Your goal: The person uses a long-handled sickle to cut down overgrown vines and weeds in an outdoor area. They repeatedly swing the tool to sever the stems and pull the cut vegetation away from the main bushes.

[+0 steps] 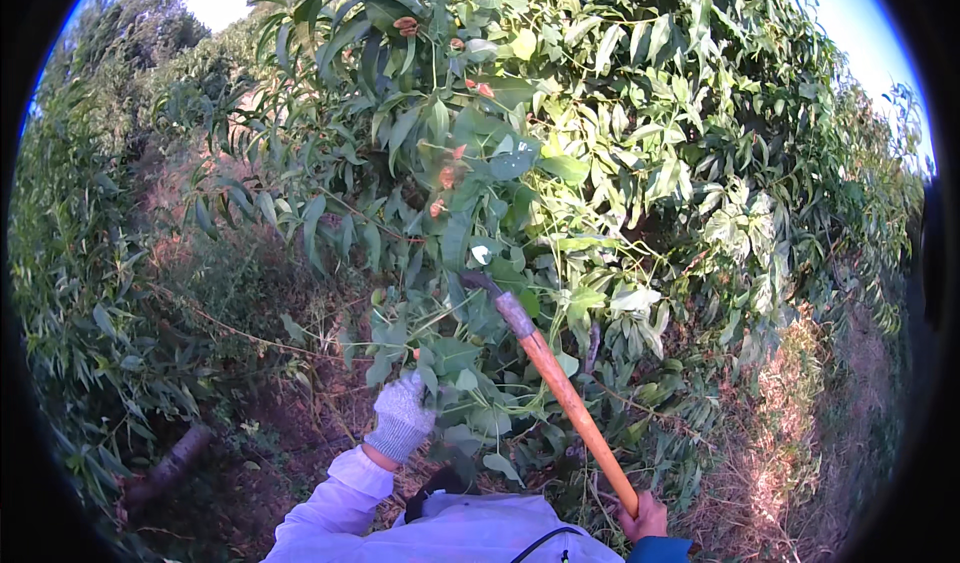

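Observation:
My left hand (405,416), in a grey knit glove, is closed among the stems of a broad-leaved green vine (454,353). Leaves cover its fingertips. Low at the right, my bare right hand (646,516) grips the end of a long wooden-handled tool (577,405). The handle slants up and left to a grey metal socket and a dark, bent metal head (481,283). Foliage hides the far part of this head, which lies against the vine above my left hand. Several brown, papery seed pods or dried blooms (447,177) hang higher on the vine.
A dense tree with long narrow leaves (675,112) rises in front and to the right. More foliage (75,263) stands on the left. A thick cut log or trunk (171,462) shows at lower left. Dry grass (780,428) covers the ground at right.

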{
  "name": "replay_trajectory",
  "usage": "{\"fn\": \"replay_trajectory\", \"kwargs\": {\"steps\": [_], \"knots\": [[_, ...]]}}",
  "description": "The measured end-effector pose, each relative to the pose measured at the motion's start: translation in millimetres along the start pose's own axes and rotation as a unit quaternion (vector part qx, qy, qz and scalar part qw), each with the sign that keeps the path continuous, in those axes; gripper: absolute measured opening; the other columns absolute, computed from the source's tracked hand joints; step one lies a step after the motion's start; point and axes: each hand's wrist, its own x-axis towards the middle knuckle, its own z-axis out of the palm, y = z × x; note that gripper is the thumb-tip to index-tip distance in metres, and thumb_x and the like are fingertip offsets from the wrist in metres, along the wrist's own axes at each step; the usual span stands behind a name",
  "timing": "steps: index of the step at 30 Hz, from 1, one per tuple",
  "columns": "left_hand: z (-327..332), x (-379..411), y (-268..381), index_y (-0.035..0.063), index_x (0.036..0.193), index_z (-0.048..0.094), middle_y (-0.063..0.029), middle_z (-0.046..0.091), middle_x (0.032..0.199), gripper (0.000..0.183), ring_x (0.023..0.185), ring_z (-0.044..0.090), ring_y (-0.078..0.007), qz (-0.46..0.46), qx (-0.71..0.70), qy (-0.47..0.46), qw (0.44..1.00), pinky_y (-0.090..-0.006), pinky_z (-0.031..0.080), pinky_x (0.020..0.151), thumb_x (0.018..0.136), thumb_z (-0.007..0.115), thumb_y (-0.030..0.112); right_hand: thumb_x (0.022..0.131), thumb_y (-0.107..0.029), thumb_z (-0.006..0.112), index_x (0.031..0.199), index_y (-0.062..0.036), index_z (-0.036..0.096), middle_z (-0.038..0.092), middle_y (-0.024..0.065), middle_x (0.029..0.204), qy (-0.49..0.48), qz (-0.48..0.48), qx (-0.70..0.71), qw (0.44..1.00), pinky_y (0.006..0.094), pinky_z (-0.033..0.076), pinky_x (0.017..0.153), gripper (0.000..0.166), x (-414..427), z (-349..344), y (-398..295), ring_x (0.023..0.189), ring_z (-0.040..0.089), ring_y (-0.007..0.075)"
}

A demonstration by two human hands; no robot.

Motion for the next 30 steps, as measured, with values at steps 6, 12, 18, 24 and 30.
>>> {"fn": "replay_trajectory", "kwargs": {"steps": [6,12,18,24,30], "knots": [[-8.0,8.4,18.2,0.0074,0.114,0.052,-0.0111,0.059,0.082,0.049,0.072,0.060,-0.0285,0.050,0.125,-0.105,0.985,-0.0414,0.047,0.063,0.069,0.065,0.022,0.063,-0.013,0.069,0.077,-0.0019,0.053,0.056,0.0194,0.064,0.050,0.162,-0.042,0.985,0.0417,0.047,0.055,0.024,-74.2,-48.6,8.0,0.058,0.058,0.0363],[-6.3,5.1,-2.6,0.0084,0.113,0.056,-0.0111,0.059,0.082,0.046,0.071,0.060,-0.0275,0.130,0.141,-0.126,0.973,-0.0413,0.044,0.062,0.068,0.060,0.013,0.084,-0.012,0.057,0.087,-0.0037,0.053,0.057,0.0170,0.071,0.013,0.041,-0.085,0.995,0.0444,0.042,0.053,0.009,-87.4,-117.4,-10.6,0.057,0.053,0.0344],[-0.8,-10.7,-23.0,0.0140,0.116,0.054,-0.0129,0.061,0.088,0.054,0.073,0.061,-0.0315,0.107,0.157,-0.162,0.968,-0.0427,0.046,0.063,0.067,0.070,0.028,0.063,-0.019,0.064,0.082,-0.0040,0.049,0.053,0.0149,0.066,0.058,-0.002,-0.265,0.962,0.0455,0.042,0.053,0.028,-79.9,-111.2,67.2,0.058,0.053,0.0375],[13.5,-63.0,-31.4,0.0092,0.121,0.049,-0.0145,0.060,0.096,0.060,0.084,0.059,-0.0340,0.057,0.056,-0.214,0.974,-0.0420,0.047,0.073,0.068,0.070,0.030,0.064,-0.016,0.068,0.078,-0.0050,0.048,0.052,0.0121,0.065,0.034,-0.117,-0.189,0.974,0.0423,0.044,0.049,0.026,13.5,-101.2,11.1,0.055,0.054,0.0329],[-6.6,-65.3,-23.1,0.0033,0.110,0.054,-0.0128,0.058,0.093,0.048,0.081,0.060,-0.0284,-0.020,0.111,-0.224,0.968,-0.0400,0.046,0.071,0.070,0.062,0.029,0.066,-0.016,0.070,0.081,-0.0042,0.049,0.054,0.0147,0.066,-0.010,-0.198,-0.084,0.977,0.0428,0.045,0.048,0.028,86.2,-55.9,-49.3,0.054,0.055,0.0346]]}}
